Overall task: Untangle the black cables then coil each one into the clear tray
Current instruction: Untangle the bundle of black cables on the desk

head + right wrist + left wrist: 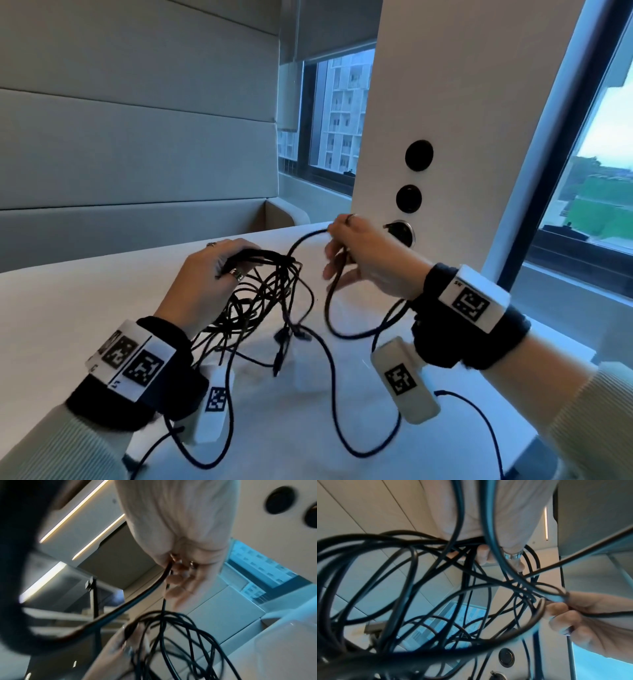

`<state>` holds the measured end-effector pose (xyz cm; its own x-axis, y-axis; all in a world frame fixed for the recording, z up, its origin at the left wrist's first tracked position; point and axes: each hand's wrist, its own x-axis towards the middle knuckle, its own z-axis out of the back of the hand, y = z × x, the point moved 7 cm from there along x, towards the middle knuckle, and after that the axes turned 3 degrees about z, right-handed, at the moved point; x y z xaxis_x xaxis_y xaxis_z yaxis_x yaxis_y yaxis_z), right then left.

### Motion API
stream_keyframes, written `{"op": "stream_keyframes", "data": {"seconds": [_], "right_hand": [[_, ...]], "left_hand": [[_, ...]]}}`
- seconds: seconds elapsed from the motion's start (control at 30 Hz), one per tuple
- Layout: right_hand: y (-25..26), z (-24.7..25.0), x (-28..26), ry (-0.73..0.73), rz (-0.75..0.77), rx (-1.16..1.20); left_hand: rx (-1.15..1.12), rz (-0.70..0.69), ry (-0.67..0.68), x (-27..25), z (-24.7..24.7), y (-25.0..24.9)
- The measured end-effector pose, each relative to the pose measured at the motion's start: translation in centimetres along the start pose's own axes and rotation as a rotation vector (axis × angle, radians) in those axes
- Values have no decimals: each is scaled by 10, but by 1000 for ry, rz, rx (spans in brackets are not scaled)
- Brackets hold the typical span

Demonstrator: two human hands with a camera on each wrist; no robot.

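Note:
A tangle of black cables [267,294] hangs above the white table [68,308]. My left hand [212,270] grips the top of the bundle, fingers curled round several strands [436,543]. My right hand [356,253] is raised to the right and pinches one cable [308,236] that arcs back into the tangle; the same cable [154,585] runs from its fingers in the right wrist view. Loose ends and plugs [291,335] dangle under the bundle, and long loops [342,411] trail over the table toward me. A faint clear tray [308,377] shows under the hanging plugs.
A white pillar [428,120] with round black sockets [418,155] stands right behind my right hand. A padded bench back [137,154] runs along the far left, and windows [335,113] lie beyond the pillar.

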<state>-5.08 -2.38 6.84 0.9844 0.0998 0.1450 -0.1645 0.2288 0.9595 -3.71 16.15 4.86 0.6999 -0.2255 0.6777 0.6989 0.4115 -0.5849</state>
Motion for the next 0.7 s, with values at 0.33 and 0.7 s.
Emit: {"op": "stream_keyframes", "data": {"seconds": [0.33,0.7], "right_hand": [[6,78,-20,-575,284,441],[-42,11,-31,99,-64,-198]], "left_hand": [[-95,1,10,4,8,6],[-114,-12,-99,10,51,5]]}}
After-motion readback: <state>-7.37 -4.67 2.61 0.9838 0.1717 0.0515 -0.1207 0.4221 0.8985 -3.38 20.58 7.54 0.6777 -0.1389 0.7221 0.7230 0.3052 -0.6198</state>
